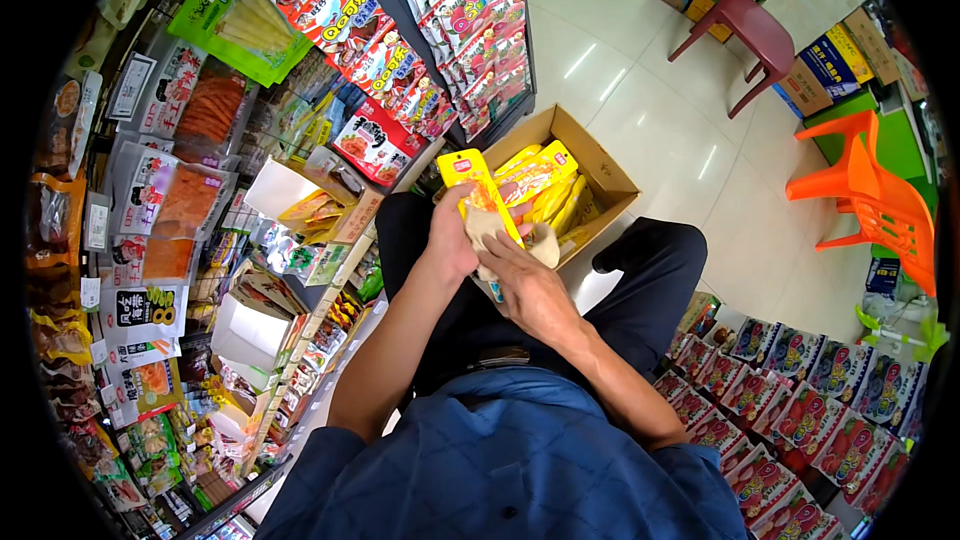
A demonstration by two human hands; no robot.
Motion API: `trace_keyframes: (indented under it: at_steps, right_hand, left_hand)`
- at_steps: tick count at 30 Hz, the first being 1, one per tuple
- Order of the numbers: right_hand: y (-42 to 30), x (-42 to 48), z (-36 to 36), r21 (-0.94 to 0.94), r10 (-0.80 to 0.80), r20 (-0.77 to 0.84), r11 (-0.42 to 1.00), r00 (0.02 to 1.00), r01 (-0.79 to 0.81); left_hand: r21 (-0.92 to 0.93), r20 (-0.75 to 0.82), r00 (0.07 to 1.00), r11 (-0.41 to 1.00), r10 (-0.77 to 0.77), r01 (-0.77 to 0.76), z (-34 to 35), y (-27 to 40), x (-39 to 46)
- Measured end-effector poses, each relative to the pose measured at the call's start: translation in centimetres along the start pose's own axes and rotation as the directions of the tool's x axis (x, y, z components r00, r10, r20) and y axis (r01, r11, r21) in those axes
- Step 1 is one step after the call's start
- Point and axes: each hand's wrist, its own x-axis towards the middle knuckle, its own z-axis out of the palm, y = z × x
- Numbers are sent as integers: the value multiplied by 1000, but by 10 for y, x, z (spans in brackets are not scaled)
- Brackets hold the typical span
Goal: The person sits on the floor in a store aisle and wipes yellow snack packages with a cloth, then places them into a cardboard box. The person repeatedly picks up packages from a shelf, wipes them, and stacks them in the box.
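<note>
My left hand (448,240) grips a long yellow snack packet (466,167) by its side, tilted over my lap. Against the lower part of that packet, my right hand (529,281) presses a beige cloth (486,229), which hides some of the packet. A loose end of the cloth hangs to the right of my right hand's fingers. Just beyond my hands stands an open cardboard box (609,161) on the floor, between my knees. Several similar yellow packets (566,199) lie inside it, partly covered by my hands.
To my left, a shelf holds a small carton of yellow packets (319,214) and hanging bags of snacks (184,199). Candy bags (806,416) line a rack at my right. A dark red plastic chair (757,26) and an orange plastic chair (874,187) stand on the tiled floor (675,120).
</note>
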Motion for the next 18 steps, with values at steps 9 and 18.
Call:
trace_keyframes:
  at_steps: [9,18]
  right_hand:
    - [21,-35,-40,318,476,-14,836,879,-448]
    - [54,-43,-35,471,562,-49,742,826,-477]
  left_hand:
    - [961,23,1000,274,8,-24,-19,30,108]
    - [850,520,567,-324,639,-415,-15,25,-2]
